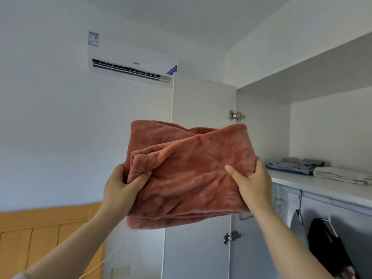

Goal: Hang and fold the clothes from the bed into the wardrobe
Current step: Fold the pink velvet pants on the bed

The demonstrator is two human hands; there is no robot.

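Observation:
A folded rust-red fleece garment [187, 170] is held up in front of me at about the height of the wardrobe shelf [322, 188]. My left hand [122, 188] grips its left edge, thumb on top of the bunched cloth. My right hand [251, 178] grips its right edge, thumb pressed on the front face. The shelf lies to the right of the garment and carries a folded blue-grey pile [293, 165] and a folded pale pile [342, 175]. The bed is out of view.
The wardrobe door [201, 109] stands open behind the garment. Below the shelf a rail holds a grey garment [297, 222], a dark garment [326, 242] and hangers. An air conditioner [130, 61] hangs on the wall at upper left. A wooden headboard [40, 234] is at lower left.

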